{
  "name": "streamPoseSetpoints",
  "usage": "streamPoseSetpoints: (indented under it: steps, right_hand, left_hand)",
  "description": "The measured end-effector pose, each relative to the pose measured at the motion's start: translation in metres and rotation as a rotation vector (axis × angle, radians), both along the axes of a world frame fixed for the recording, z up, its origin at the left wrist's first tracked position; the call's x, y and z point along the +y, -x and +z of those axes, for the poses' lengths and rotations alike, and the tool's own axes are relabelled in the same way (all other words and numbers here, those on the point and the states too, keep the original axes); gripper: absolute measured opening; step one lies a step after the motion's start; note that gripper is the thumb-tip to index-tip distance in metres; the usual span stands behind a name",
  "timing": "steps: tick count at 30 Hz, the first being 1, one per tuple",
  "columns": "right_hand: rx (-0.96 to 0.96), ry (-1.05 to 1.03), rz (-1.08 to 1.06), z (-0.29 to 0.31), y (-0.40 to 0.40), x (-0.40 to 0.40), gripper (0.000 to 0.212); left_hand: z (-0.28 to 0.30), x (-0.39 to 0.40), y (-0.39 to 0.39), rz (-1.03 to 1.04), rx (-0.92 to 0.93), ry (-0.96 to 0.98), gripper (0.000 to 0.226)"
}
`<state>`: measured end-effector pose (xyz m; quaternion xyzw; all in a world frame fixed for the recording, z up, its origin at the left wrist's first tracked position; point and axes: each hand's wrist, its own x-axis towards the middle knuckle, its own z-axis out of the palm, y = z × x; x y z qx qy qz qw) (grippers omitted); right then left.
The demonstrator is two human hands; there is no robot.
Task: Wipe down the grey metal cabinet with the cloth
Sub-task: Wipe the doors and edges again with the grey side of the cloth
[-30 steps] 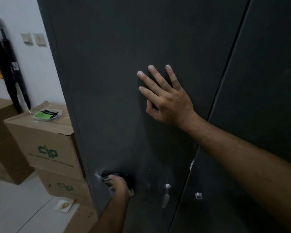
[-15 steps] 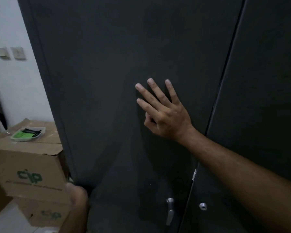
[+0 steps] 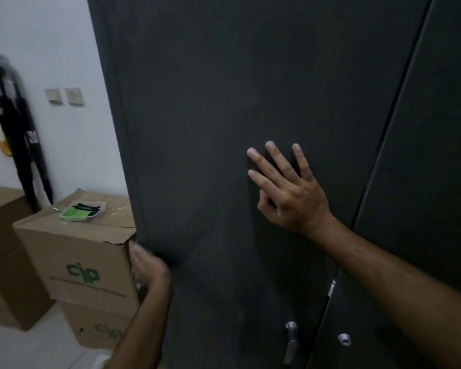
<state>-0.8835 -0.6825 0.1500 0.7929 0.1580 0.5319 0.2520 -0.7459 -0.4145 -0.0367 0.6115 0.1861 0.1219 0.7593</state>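
**Left hand shifts to the cabinet's left edge**

The right hand (image 3: pixel 290 193) lies flat on the cabinet (image 3: pixel 224 102) door, fingers spread, as it did a second ago. The left hand (image 3: pixel 147 265), then low near the handle (image 3: pixel 290 339) with a dark cloth, is now higher at the left edge beside the box (image 3: pixel 77 251), suggesting wiping moves to the side panel. Motion blur hides its grip; the cloth cannot be made out.

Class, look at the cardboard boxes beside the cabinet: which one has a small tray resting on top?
The upper printed box, stacked on another printed box, carries the tray. The plain box at far left carries none.
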Motion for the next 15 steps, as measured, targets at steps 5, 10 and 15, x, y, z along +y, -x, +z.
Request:
streamPoseSetpoints:
  steps: [5,10,15]
  right_hand:
    - [0.019,-0.001,0.01,0.0,-0.001,-0.003,0.042]
    - [0.045,0.001,-0.001,-0.001,-0.003,-0.006,0.044]
    - [0.063,0.0,-0.001,-0.003,-0.004,-0.006,0.045]
  left_hand:
    - [0.128,-0.013,0.005,0.068,-0.491,-0.223,0.067]
    - [0.218,-0.013,-0.006,0.034,-0.832,-0.564,0.068]
    - [0.308,-0.01,-0.024,0.092,-1.32,-1.078,0.067]
